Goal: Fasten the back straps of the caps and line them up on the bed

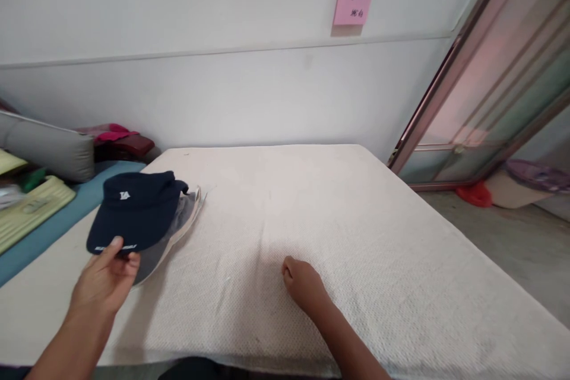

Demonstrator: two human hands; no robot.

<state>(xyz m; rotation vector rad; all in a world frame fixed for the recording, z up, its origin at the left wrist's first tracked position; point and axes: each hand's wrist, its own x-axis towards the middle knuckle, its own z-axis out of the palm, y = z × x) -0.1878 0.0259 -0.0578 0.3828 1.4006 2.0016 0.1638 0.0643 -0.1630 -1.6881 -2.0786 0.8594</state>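
Observation:
My left hand (107,279) pinches the brim of a navy blue visor cap (138,208), thumb on top and fingers beneath. White lettering runs along the brim's edge, and a small white logo marks the front. Under the navy cap lies a grey cap (154,258) with a pale edge, partly covered; whether my fingers also touch it I cannot tell. My right hand (303,285) rests as a loose fist on the cream cloth in the middle, apart from the caps, with nothing seen in it.
A cream textured cloth (378,249) covers the table. On the left are a grey cushion (48,145), a yellow folded item (35,211) and dark red and pink items (120,138). A pink note (354,3) is taped to the wall. A sliding door (472,95) stands at right.

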